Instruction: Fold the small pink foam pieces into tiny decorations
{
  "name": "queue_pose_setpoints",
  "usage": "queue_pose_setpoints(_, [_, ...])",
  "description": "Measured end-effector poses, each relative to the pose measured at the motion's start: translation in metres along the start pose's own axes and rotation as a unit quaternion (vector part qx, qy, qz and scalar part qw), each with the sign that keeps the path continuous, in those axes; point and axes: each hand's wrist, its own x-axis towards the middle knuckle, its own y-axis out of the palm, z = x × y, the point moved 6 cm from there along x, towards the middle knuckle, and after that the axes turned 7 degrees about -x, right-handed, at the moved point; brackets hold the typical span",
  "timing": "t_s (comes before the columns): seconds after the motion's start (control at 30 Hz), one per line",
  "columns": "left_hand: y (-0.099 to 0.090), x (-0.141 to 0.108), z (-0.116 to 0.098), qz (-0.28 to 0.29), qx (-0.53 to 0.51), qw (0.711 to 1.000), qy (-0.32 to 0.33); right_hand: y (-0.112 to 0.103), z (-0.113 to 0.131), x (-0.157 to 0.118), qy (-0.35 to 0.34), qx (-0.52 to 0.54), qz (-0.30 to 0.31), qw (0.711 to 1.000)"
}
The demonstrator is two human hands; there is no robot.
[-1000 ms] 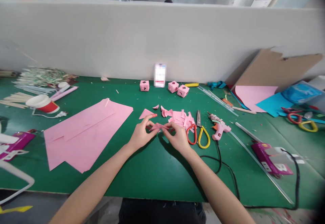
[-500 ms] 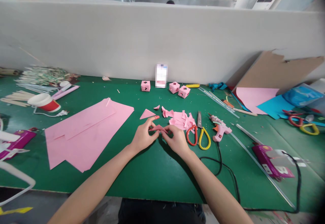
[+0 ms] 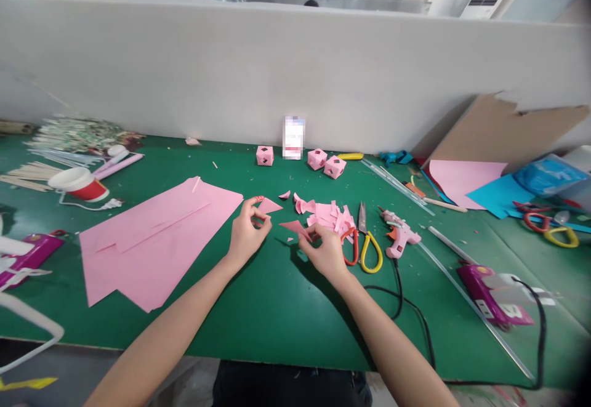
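Note:
My right hand (image 3: 323, 250) pinches a small folded piece of pink paper (image 3: 292, 227) between thumb and fingers, its point turned left. My left hand (image 3: 248, 228) hovers to the left of it, empty, fingers curved with a gap to the thumb. Just beyond the left fingers lies a pink paper triangle (image 3: 271, 205), partly covered by them. A tiny pink scrap (image 3: 290, 239) rests on the table between the hands. Cut pink paper pieces (image 3: 325, 215) form a pile behind my right hand, beside scissors (image 3: 370, 253) with one red and one yellow handle.
Large pink sheets (image 3: 157, 241) cover the left of the green table (image 3: 258, 321). Three pink paper cubes (image 3: 265, 156) stand near a phone (image 3: 294, 138) at the back wall. A pink glue gun (image 3: 401, 234), its black cord, and a purple power strip (image 3: 492, 296) lie right.
My left hand has let go of the folded paper and moved left. The paper stays in my right hand, and a tiny scrap now shows on the table below it.

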Motion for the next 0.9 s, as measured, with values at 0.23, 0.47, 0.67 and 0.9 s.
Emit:
queue_pose_setpoints(0.23, [0.024,-0.009,0.004,0.118,-0.198,0.965,-0.129,-0.002,0.000,0.002,-0.007,0.011,-0.020,1.000])
queue_pose_setpoints(0.47, [0.035,-0.018,-0.004,0.135,-0.267,0.931,-0.208,0.005,0.001,-0.003,-0.043,-0.016,0.010,0.999])
queue_pose_setpoints(0.67, [0.032,-0.017,-0.006,0.116,-0.290,0.921,-0.230,0.013,0.001,-0.004,-0.024,0.022,0.061,0.998])
queue_pose_setpoints(0.9, [0.032,-0.018,-0.002,0.109,-0.303,0.915,-0.245,0.013,-0.004,-0.002,0.017,0.088,0.062,0.994])
